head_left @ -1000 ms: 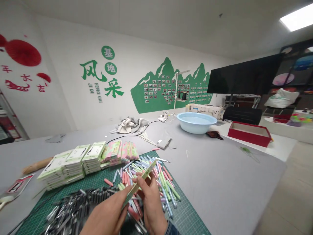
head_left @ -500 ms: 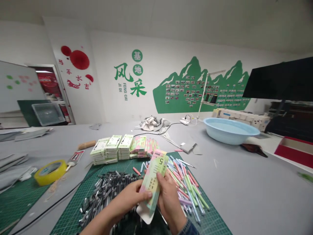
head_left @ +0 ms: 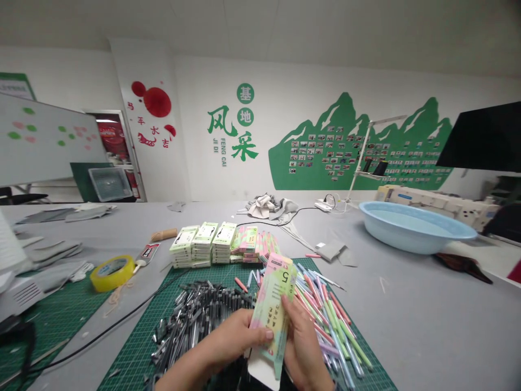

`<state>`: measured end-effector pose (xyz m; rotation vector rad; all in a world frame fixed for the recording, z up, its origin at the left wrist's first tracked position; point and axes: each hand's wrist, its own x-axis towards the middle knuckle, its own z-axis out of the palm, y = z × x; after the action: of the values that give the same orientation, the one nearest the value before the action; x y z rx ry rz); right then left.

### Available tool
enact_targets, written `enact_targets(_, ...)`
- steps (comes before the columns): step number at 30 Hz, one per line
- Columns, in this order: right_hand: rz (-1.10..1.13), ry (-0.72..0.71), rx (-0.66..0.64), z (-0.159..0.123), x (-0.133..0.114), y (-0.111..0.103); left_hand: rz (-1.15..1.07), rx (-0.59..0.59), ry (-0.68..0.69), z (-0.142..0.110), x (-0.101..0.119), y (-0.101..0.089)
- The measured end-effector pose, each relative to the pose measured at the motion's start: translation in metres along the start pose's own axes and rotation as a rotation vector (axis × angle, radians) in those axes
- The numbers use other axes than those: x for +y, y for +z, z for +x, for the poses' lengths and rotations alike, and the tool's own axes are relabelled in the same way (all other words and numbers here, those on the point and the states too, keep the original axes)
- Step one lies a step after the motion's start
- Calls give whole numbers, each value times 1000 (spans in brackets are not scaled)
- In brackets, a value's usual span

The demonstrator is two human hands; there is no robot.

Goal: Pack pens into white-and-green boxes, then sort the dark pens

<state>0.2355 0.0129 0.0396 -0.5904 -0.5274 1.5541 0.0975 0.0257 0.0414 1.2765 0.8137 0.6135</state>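
A slim pink, yellow and green pen box [head_left: 273, 304] is held between my two hands, tilted, its white end flap [head_left: 262, 369] open toward me. My left hand [head_left: 240, 335] grips its left edge, thumb on the front. On the right edge, my right hand [head_left: 303, 339] closes round it with the thumb on the front. Whatever is inside the box is hidden. Under and left of my hands lies a heap of dark pens [head_left: 191, 315]. Pastel pink, green, blue and purple pens [head_left: 329, 320] spread to the right on the green cutting mat [head_left: 134, 336].
Stacked white-green boxes [head_left: 203, 241] and pink-green boxes [head_left: 246, 241] stand at the mat's far edge. Yellow tape [head_left: 113, 273] lies left, near a black cable [head_left: 134, 309]. A blue basin [head_left: 411, 225] and a sewing machine [head_left: 439, 203] are at right. Grey cloth [head_left: 271, 208] lies farther back.
My view has turned slightly left, so the scene shifts right. Both hands keep hold of the box, with little change in grip.
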Motion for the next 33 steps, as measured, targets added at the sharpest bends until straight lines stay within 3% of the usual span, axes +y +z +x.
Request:
enact_targets(4, 43, 179, -120, -5, -6, 2, 36, -83, -80, -6, 3, 2)
enact_targets(6, 50, 169, -140, -7, -7, 1, 167, -80, -135, -10, 9, 0)
enact_targets(8, 5, 72, -130, -8, -7, 0, 353, -38, -140, -14, 21, -4)
enact_targets(12, -266, -153, -141, -13, -7, 2, 717, 267, 144, -26, 61, -12)
enact_targets(14, -358, -211, -156, -17, -7, 5, 760, 367, 270, -31, 77, -12)
enact_targets(21, -412, -233, -182, -21, -7, 17, 644, 432, 475, -34, 79, 6)
enact_targets(29, -672, -418, -113, -21, -9, 14, 309, 249, 359, -29, 76, 2)
enact_targets(33, -768, -430, -110, -22, -11, 11, 281, 200, 336, -28, 74, -1)
